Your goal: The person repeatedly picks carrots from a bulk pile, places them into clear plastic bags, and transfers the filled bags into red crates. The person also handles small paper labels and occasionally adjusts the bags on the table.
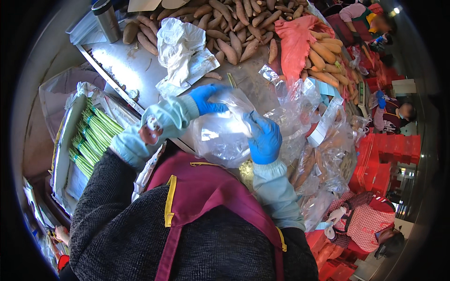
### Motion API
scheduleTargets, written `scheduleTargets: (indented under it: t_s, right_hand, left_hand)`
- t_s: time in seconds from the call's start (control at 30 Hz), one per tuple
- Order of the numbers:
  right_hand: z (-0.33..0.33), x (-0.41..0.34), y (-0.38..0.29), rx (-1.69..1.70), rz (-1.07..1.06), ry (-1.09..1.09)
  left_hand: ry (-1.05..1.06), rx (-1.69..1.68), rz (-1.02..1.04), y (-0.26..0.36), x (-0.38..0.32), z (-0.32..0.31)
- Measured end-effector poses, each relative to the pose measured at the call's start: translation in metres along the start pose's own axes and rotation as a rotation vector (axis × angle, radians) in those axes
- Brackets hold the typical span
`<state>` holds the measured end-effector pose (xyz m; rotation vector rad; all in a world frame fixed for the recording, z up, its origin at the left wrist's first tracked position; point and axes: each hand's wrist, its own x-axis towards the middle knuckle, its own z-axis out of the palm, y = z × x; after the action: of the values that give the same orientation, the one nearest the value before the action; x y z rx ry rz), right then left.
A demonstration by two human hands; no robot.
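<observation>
A clear plastic bag point(219, 140) hangs in front of me over the metal table's edge, its upper part gathered and shiny. My right hand point(264, 138), in a blue glove, pinches the bag's upper right side. My left hand point(208, 100), also blue-gloved, is at the upper left of the bag, its thumb and fingers spread. Blur at those fingertips hides whether they grip the film. I make out no contents inside the bag. Just beyond my left hand lie crumpled white paper point(177, 49) and a printed sheet point(204, 65).
Sweet potatoes point(235, 38) are heaped at the back, near a steel tumbler point(106, 21). Carrots point(323, 56) spill from a red mesh sack point(293, 45). Bagged produce point(323, 165) lies right. Asparagus bundles point(93, 135) fill a box at left. A co-worker point(365, 221) stands beside red crates point(372, 168).
</observation>
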<state>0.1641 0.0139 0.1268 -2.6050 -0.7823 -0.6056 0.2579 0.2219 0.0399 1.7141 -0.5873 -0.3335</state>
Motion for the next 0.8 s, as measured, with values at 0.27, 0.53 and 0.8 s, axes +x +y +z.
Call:
scheduleTargets:
  t_s: [0.27,0.53,0.8]
  right_hand:
    - [-0.056,0.005,-0.022,-0.043,-0.049,0.188]
    - [-0.085,0.043,0.014,0.494,0.280,0.379]
    - [-0.097,0.063,0.076,0.516,0.390,0.597]
  left_hand:
    - [-0.071,0.142,-0.202,-0.044,0.022,-0.012]
    - [-0.014,0.487,-0.374,-0.052,0.025,0.028]
    - [0.077,0.112,-0.507,-0.074,0.013,0.007]
